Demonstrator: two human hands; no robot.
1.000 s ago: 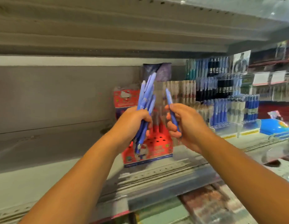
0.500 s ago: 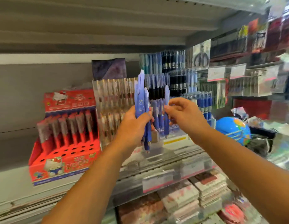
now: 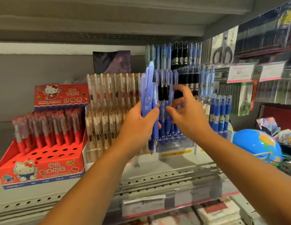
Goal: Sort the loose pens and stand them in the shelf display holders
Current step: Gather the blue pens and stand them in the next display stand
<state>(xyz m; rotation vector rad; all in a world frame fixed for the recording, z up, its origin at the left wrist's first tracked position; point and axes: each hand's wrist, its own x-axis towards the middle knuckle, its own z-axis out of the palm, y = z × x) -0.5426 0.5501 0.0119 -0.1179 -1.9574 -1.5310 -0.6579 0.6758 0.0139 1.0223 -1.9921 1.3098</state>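
Several blue pens await placing, gripped by our left hand; at its 3 o'clock our right hand, half-curled, reaches the holder; whether it pinches one, we cannot tell.

- Grey back wall behind the shelving, plain and dim.
- Ribbed grey underside of the upper shelf overhead.
- Pale metal shelf board with rows of holes along its front.
- Blue globe standing at the right.

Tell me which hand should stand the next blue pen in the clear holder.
Right. The right hand hovers at the clear holder, its fingers among the blue rows, while the left hand is full, gripping the bundle of loose blue pens.
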